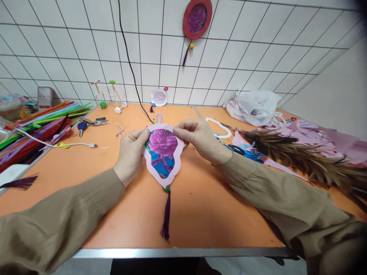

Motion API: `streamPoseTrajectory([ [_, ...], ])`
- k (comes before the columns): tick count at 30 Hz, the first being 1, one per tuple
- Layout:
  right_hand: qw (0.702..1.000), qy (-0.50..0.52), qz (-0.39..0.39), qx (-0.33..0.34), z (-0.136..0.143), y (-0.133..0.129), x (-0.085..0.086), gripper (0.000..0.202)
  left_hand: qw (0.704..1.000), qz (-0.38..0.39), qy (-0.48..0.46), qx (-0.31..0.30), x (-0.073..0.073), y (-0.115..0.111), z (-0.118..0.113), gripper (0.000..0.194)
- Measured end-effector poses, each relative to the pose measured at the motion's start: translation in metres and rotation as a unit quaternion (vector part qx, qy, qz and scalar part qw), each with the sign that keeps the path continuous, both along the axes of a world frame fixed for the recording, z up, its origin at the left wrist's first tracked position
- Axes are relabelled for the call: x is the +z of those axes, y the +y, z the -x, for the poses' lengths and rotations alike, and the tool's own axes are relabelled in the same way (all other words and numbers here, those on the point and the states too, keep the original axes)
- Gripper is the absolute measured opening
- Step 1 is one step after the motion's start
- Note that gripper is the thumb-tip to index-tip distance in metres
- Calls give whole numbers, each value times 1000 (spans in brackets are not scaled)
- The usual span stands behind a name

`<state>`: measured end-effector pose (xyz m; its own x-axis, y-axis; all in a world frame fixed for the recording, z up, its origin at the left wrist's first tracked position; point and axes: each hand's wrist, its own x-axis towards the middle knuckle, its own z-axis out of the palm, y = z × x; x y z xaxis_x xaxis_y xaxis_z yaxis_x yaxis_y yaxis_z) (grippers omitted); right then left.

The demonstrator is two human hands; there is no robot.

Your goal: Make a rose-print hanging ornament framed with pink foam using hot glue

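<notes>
A pink-framed ornament point(163, 147) with a purple flower on blue fabric hangs upright between my hands, above the orange table point(206, 229). My left hand point(132, 152) pinches its upper left edge, thumb on the front. On the upper right edge, my right hand point(202, 139) holds the frame between thumb and fingers. A pale loop point(159, 118) sticks up at the top of the ornament. From its bottom tip hang a green bead point(166, 188) and a dark purple tassel point(166, 217). The fingers behind the frame are hidden.
Colourful pipe cleaners point(48, 122), keys point(82, 126) and a white cable point(57, 145) lie left. A stick model point(109, 95) and small round ornament point(159, 97) stand behind. Right are a plastic bag point(252, 107), white frame point(219, 130), scissors point(237, 149), fabric scraps and brown feathers point(309, 156).
</notes>
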<state>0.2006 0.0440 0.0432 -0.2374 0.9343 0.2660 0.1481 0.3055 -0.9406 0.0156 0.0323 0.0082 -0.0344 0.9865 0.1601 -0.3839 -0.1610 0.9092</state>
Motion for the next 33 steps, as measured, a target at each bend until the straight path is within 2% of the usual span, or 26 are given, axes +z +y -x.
streamPoseTrajectory([
  [3, 999, 7, -44, -9, 1, 1, 18, 22, 999, -37, 30, 11, 17, 7, 0, 33],
  [10, 981, 29, -188, -29, -4, 9, 63, 28, 984, -173, 37, 30, 71, 20, -9, 35],
  [14, 968, 55, -242, -29, -9, 14, 76, 31, 971, -232, 48, 36, 90, 28, -15, 34],
  [17, 969, 67, -238, -22, -10, 17, 77, 33, 968, -239, 47, 51, 94, 31, -18, 34],
  [22, 974, 79, -212, -17, -7, 15, 73, 33, 973, -226, 35, 34, 86, 32, -25, 33],
  [33, 972, 76, -215, -62, -3, 11, 71, 26, 972, -229, 40, 17, 84, 27, -30, 33],
])
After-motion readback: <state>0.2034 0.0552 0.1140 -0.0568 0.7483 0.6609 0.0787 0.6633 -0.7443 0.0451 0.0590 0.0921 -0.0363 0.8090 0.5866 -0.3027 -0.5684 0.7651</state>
